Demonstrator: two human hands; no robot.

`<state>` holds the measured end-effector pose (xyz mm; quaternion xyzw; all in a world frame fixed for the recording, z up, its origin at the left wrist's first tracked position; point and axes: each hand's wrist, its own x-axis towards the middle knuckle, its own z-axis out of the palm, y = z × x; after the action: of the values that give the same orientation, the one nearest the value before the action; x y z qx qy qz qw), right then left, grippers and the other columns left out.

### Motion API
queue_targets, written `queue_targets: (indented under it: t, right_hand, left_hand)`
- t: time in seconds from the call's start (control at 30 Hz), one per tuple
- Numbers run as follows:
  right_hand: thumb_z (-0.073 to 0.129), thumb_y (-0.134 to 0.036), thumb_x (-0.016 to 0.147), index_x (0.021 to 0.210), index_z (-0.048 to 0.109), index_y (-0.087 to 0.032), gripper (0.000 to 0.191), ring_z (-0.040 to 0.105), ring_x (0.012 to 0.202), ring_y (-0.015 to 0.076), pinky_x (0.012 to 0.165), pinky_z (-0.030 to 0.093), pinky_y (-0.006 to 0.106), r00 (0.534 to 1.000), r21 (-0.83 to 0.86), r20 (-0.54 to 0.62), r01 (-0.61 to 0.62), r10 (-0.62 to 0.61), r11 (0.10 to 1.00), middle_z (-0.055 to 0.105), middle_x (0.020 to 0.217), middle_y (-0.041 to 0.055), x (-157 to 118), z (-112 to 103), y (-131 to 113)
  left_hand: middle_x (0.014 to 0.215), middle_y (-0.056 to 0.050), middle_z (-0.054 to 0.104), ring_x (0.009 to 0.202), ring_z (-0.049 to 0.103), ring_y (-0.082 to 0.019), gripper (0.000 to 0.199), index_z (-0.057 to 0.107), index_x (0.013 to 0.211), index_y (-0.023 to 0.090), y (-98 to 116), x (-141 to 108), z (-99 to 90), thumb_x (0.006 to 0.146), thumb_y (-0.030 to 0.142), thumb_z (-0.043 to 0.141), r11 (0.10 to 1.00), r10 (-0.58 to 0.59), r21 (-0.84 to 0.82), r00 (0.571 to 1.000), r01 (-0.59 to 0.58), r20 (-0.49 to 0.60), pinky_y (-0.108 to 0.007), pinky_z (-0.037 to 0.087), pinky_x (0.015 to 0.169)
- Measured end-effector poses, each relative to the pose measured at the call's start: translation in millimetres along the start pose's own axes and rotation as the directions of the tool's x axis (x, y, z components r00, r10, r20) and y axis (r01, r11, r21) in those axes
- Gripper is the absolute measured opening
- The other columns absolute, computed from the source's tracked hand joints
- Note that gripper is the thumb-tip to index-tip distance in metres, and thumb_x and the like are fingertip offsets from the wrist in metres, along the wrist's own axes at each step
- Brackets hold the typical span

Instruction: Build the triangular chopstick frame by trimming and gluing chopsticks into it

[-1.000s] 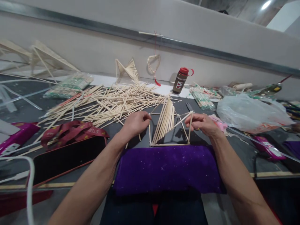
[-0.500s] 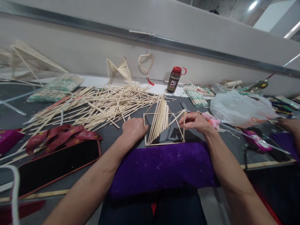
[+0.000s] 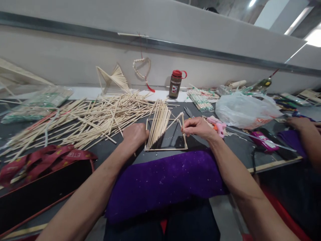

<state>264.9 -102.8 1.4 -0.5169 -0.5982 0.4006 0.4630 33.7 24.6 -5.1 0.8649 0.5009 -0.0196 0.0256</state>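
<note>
A small frame of thin wooden sticks [image 3: 167, 149] stands on the dark table in front of me, with a slanted fan of sticks [image 3: 158, 122] across its left part. My right hand [image 3: 199, 128] pinches the frame's right upright between thumb and fingertips. At the left side of the frame, my left hand [image 3: 135, 135] is closed in a fist against the left upright; what its fingers hold, if anything, is hidden. Nearer to me lies a folded purple cloth [image 3: 165, 182], speckled with white bits.
Loose sticks [image 3: 100, 117] are heaped behind my left hand. A bottle [image 3: 175, 85], pliers [image 3: 188, 112], a pink glue gun [image 3: 217, 126] and a plastic bag [image 3: 247, 110] lie beyond the right hand. Left are a red lanyard [image 3: 47, 160] and phone [image 3: 45, 190]. Another person's hand [image 3: 298, 123] is far right.
The view has swung right, so things appear further left. My right hand's fingers have closed on the frame's right upright. The left hand stays by the frame's left side.
</note>
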Motion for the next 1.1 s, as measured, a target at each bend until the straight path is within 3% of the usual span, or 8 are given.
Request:
queue_targets:
  t: [0.23, 0.37, 0.43, 0.53, 0.6, 0.8, 0.97, 1.1]
  right_hand:
    - [0.071, -0.031, 0.072, 0.068, 0.066, -0.016, 0.017, 0.052, 0.054, 0.0072, 0.051, 0.04, 0.02, 1.0, 0.02, 0.002, 0.001, -0.001, 1.0, 0.059, 0.062, -0.0016, 0, 8, 3]
    - [0.073, -0.032, 0.072, 0.07, 0.067, -0.016, 0.017, 0.052, 0.053, 0.0069, 0.051, 0.042, 0.02, 0.999, 0.066, 0.034, 0.012, -0.014, 0.998, 0.059, 0.063, -0.0017, 1, 13, 6]
    - [0.074, -0.033, 0.071, 0.071, 0.067, -0.016, 0.018, 0.053, 0.052, 0.0068, 0.05, 0.042, 0.02, 0.999, 0.096, 0.043, 0.012, -0.016, 0.995, 0.06, 0.063, -0.0018, 2, 14, 7]
    - [0.073, -0.035, 0.071, 0.072, 0.069, -0.016, 0.02, 0.054, 0.052, 0.007, 0.048, 0.04, 0.02, 0.999, 0.086, 0.051, -0.017, 0.013, 0.996, 0.063, 0.064, -0.0003, 2, 12, 5]
    - [0.069, -0.039, 0.074, 0.073, 0.07, -0.015, 0.024, 0.055, 0.052, 0.0075, 0.046, 0.036, 0.02, 0.999, 0.064, 0.019, -0.03, 0.029, 0.997, 0.065, 0.064, 0.0017, 1, 9, 2]
    - [0.063, -0.047, 0.077, 0.07, 0.07, -0.016, 0.033, 0.051, 0.047, 0.0067, 0.043, 0.03, 0.02, 0.977, 0.086, -0.212, 0.028, -0.01, 0.996, 0.065, 0.059, 0.0025, 1, 3, 1]
    - [0.064, -0.046, 0.076, 0.07, 0.07, -0.016, 0.031, 0.051, 0.047, 0.0074, 0.044, 0.031, 0.021, 0.98, 0.054, -0.197, 0.005, 0.006, 0.999, 0.063, 0.055, 0.0014, 1, 6, 3]
    - [0.065, -0.042, 0.076, 0.071, 0.07, -0.016, 0.027, 0.051, 0.048, 0.0075, 0.046, 0.034, 0.021, 0.979, 0.072, -0.2, -0.014, 0.028, 0.997, 0.064, 0.06, 0.0019, -2, 6, 5]
  left_hand:
    - [0.092, -0.022, 0.07, 0.092, 0.064, -0.037, 0.035, 0.072, 0.088, 0.015, -5, 9, 4.3, 0.082, 0.034, 0.043, 0.995, -0.011, -0.1, 0.999, 0.006, -0.048, -0.039, 0.046, 0.069]
    - [0.088, -0.013, 0.072, 0.088, 0.066, -0.029, 0.033, 0.071, 0.091, 0.019, -15, 12, 7.2, 0.081, 0.039, 0.047, 0.962, -0.022, -0.271, 0.988, -0.02, -0.151, -0.034, 0.046, 0.071]
    - [0.088, -0.009, 0.072, 0.083, 0.066, -0.023, 0.033, 0.069, 0.092, 0.019, -20, 13, 6.4, 0.081, 0.042, 0.048, 0.851, -0.031, -0.518, 0.978, -0.083, -0.206, -0.03, 0.047, 0.07]
    - [0.095, -0.009, 0.071, 0.086, 0.065, -0.019, 0.037, 0.067, 0.092, 0.017, -22, 11, 3.1, 0.078, 0.049, 0.055, 0.419, 0.006, -0.894, 0.985, -0.16, -0.174, -0.028, 0.05, 0.07]
    - [0.099, -0.009, 0.069, 0.09, 0.064, -0.019, 0.041, 0.067, 0.095, 0.016, -19, 7, 0.7, 0.075, 0.052, 0.061, 0.195, 0.077, -0.973, 0.991, -0.123, -0.11, -0.028, 0.05, 0.072]
    - [0.09, -0.005, 0.069, 0.077, 0.062, -0.014, 0.043, 0.068, 0.097, 0.017, -7, -4, -0.8, 0.069, 0.048, 0.069, 0.091, 0.155, -0.996, 0.988, -0.016, -0.002, -0.023, 0.046, 0.066]
    - [0.083, -0.002, 0.068, 0.062, 0.055, -0.01, 0.034, 0.068, 0.094, 0.017, -5, -6, 1.6, 0.065, 0.035, 0.071, 0.061, 0.146, -0.998, 0.989, 0.003, 0.012, -0.021, 0.041, 0.057]
    - [0.077, -0.001, 0.067, 0.062, 0.055, -0.01, 0.028, 0.068, 0.087, 0.015, -2, -11, 0.4, 0.061, 0.028, 0.072, -0.001, 0.171, -1.0, 0.985, 0.031, 0.03, -0.022, 0.042, 0.06]
